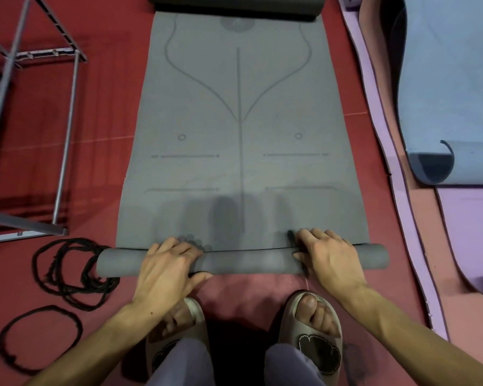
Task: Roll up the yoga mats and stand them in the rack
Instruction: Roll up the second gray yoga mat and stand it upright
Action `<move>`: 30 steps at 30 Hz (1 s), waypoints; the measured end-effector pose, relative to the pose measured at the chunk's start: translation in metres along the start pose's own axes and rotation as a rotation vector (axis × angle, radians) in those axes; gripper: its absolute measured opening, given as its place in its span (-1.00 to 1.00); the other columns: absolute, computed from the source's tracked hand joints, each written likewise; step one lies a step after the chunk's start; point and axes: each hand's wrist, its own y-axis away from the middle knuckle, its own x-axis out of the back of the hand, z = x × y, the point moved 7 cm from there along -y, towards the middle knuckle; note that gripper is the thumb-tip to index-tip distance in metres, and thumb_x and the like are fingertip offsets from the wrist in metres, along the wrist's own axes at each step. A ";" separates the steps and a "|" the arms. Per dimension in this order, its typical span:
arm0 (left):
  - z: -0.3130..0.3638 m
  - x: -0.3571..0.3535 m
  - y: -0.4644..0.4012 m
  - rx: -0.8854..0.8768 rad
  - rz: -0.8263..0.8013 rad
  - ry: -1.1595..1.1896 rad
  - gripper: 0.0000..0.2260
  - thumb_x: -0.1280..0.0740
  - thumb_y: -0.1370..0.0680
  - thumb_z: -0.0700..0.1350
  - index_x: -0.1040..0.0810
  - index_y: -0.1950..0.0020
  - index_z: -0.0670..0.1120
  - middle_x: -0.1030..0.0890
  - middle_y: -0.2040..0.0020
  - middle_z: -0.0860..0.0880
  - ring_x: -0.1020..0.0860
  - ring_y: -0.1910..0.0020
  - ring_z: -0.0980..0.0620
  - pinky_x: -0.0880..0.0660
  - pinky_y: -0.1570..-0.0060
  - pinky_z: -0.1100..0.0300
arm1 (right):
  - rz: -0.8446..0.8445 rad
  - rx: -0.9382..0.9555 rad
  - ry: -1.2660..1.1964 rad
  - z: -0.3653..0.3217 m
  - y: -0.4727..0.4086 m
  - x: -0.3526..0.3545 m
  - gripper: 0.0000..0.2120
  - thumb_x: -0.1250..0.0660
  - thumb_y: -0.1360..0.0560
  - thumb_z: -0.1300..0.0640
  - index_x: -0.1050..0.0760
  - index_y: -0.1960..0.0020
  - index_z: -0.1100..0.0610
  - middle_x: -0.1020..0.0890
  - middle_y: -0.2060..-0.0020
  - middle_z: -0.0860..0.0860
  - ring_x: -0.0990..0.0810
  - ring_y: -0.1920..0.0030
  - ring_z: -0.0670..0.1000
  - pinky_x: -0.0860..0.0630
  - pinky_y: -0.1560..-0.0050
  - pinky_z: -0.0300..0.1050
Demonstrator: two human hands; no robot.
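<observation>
No readable text, brand, number or label shows anywhere. The grey yoga mat (240,135) carries only printed alignment lines, small circles and a blurred round emblem, illegible.

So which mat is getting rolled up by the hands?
The grey mat in the middle: both hands grip its rolled near end. The blue mat and purple mat lie untouched at the right.

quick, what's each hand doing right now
Left hand: fingers curled over the rolled end of the grey mat, gripping it.
Right hand: same, gripping the roll nearer its other end.
</observation>
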 end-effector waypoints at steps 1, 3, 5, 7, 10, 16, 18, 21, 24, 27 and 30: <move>0.000 0.000 0.001 0.012 0.000 0.008 -0.53 -0.40 -0.41 0.42 -0.72 -0.09 0.11 -0.68 0.03 0.17 -0.57 -0.02 0.00 -0.47 0.03 0.05 | 0.030 0.012 -0.011 0.001 0.002 0.003 -0.71 -0.53 -0.46 -0.15 -0.50 0.01 -0.05 -0.60 0.14 -0.11 -0.61 0.12 0.11 -0.52 0.27 0.00; 0.001 -0.003 0.001 0.019 0.015 0.009 -0.56 -0.41 -0.43 0.38 -0.73 -0.08 0.10 -0.68 0.01 0.18 -0.56 -0.04 -0.01 -0.46 0.01 0.05 | 0.088 0.037 -0.018 0.000 0.005 0.007 -0.73 -0.58 -0.44 -0.09 -0.54 0.09 -0.01 -0.60 0.20 -0.09 -0.61 0.20 0.12 -0.46 0.41 -0.04; 0.000 -0.004 -0.001 0.038 0.011 0.022 -0.61 -0.45 -0.44 0.35 -0.74 -0.07 0.11 -0.68 0.02 0.19 -0.56 -0.05 0.01 -0.44 -0.01 0.06 | 0.131 0.070 0.006 -0.003 0.006 0.008 -0.78 -0.59 -0.45 -0.06 -0.59 0.12 0.02 -0.60 0.21 -0.08 -0.61 0.22 0.12 -0.44 0.46 -0.06; -0.003 -0.003 -0.008 0.063 -0.024 0.039 -0.64 -0.49 -0.42 0.35 -0.74 -0.05 0.14 -0.69 0.03 0.21 -0.56 -0.06 0.03 -0.43 -0.01 0.07 | 0.125 0.101 0.007 -0.001 0.007 0.007 -0.73 -0.51 -0.49 -0.20 -0.62 0.09 0.00 -0.62 0.16 -0.09 -0.63 0.15 0.09 -0.51 0.40 -0.04; -0.006 0.000 -0.021 0.073 -0.076 0.033 -0.63 -0.49 -0.41 0.37 -0.73 -0.06 0.17 -0.71 0.04 0.23 -0.59 -0.07 0.04 -0.42 0.02 0.08 | 0.028 0.138 0.038 0.006 0.007 -0.001 -0.50 -0.46 -0.38 -0.44 -0.65 -0.07 -0.06 -0.59 -0.02 -0.10 -0.57 -0.02 0.07 -0.61 0.15 0.03; -0.010 0.005 -0.028 0.108 -0.059 0.097 -0.59 -0.43 -0.46 0.36 -0.63 -0.24 0.23 -0.57 -0.07 0.19 -0.60 -0.10 0.02 -0.51 0.02 0.02 | 0.007 0.154 0.100 0.012 -0.004 0.000 -0.40 -0.06 -0.48 -0.49 -0.70 -0.13 -0.17 -0.50 0.02 -0.09 -0.50 0.00 0.07 -0.52 0.11 0.06; -0.009 0.008 -0.032 0.122 -0.029 0.118 -0.60 -0.44 -0.48 0.33 -0.54 -0.22 0.19 -0.54 -0.05 0.15 -0.61 -0.06 -0.01 -0.55 0.08 0.02 | -0.065 0.155 0.076 0.016 -0.011 -0.001 -0.32 0.04 -0.48 -0.54 -0.67 -0.21 -0.21 -0.54 -0.01 -0.13 -0.53 -0.05 0.03 -0.55 0.08 0.04; -0.006 0.013 -0.038 0.086 0.021 0.066 -0.72 -0.39 -0.55 0.28 -0.56 -0.10 0.12 -0.56 0.03 0.12 -0.62 0.03 -0.04 -0.53 0.15 0.04 | -0.164 0.115 -0.005 0.020 -0.023 0.009 -0.33 0.01 -0.50 -0.56 -0.56 -0.31 -0.19 -0.59 -0.09 -0.15 -0.57 -0.14 0.01 -0.50 0.05 -0.01; -0.002 0.015 -0.038 0.037 0.112 -0.054 -0.71 -0.25 -0.65 0.23 -0.64 -0.01 0.08 -0.60 0.09 0.08 -0.60 0.06 -0.06 -0.43 0.03 -0.02 | -0.138 0.049 -0.096 0.020 -0.034 0.022 -0.50 -0.25 -0.53 -0.42 -0.44 -0.23 -0.06 -0.62 0.02 -0.10 -0.63 -0.08 0.10 -0.38 0.17 -0.01; 0.002 0.016 -0.034 -0.009 0.132 -0.110 -0.69 -0.23 -0.67 0.22 -0.70 -0.09 0.09 -0.63 -0.07 0.06 -0.52 -0.05 -0.09 -0.38 -0.05 -0.07 | -0.157 0.017 -0.080 0.019 -0.039 0.021 -0.61 -0.32 -0.55 -0.35 -0.45 -0.12 -0.05 -0.51 0.13 -0.14 -0.61 -0.06 0.11 -0.35 0.17 -0.02; -0.008 0.015 -0.028 -0.004 0.051 -0.069 -0.53 -0.28 -0.57 0.37 -0.66 -0.31 0.13 -0.55 -0.14 0.02 -0.47 -0.09 -0.11 -0.40 -0.06 -0.09 | -0.118 -0.015 -0.123 0.020 -0.041 0.018 -0.69 -0.40 -0.54 -0.27 -0.53 -0.06 -0.06 -0.57 0.01 -0.07 -0.52 -0.12 0.13 -0.40 0.10 -0.01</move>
